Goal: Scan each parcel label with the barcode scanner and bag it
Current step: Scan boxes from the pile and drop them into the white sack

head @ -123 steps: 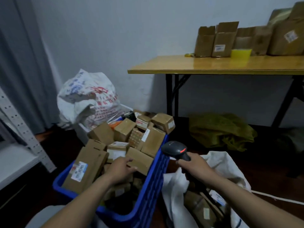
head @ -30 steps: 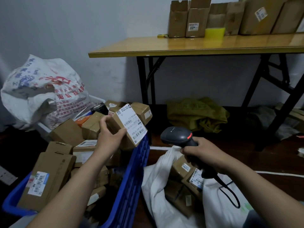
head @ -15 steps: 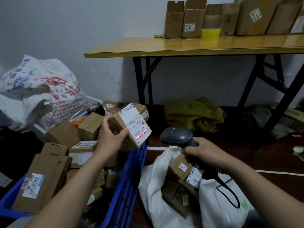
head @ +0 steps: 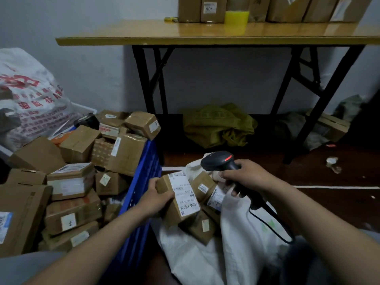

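Left hand (head: 156, 199) grips one cardboard parcel (head: 174, 214), thumb and fingers curled round the end nearest the blue crate (head: 141, 182). The parcel sits just right of the crate, in the open mouth of the white sack (head: 236, 233), tilted, with its white shipping label (head: 184, 194) facing up. It's on or just above the other labelled parcels (head: 202, 187) in the sack; can't tell if its weight is on them.

Right hand (head: 246, 177) is further right of the crate, fingers wrapped round the handle of the black barcode scanner (head: 220, 161). Scanner head points back toward the crate, above the held parcel and not touching it. There's a red light on top of the head. A black cable (head: 273, 225) runs from the handle over the sack.

The crate is heaped with more cardboard boxes (head: 78, 145), most of them labelled. Left of the crate is a printed white bag (head: 30, 95). Behind the crate, a folding table (head: 144, 33) holds a row of cartons (head: 211, 9) and a yellow tape roll (head: 236, 16). Under the table, behind and right of the crate, is a crumpled olive bag (head: 218, 124).
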